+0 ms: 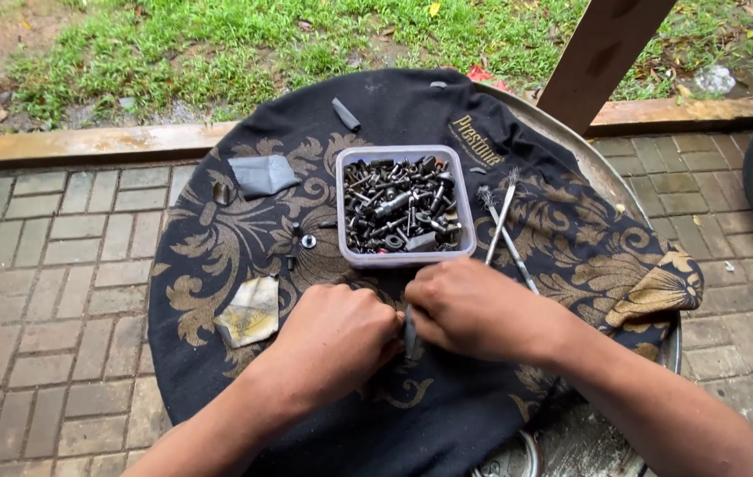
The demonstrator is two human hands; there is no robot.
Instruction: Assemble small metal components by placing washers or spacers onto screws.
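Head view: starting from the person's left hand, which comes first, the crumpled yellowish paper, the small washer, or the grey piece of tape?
From the left hand:
1. Crumpled yellowish paper, just to its left on the black cloth.
2. Small washer, above the hand, left of the plastic tub of bolts.
3. Grey piece of tape, farthest, toward the upper left of the cloth.

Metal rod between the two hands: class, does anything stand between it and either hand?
Nothing visible does. The left hand and right hand both close directly on the metal rod over the black cloth. The box of bolts lies beyond them, apart.
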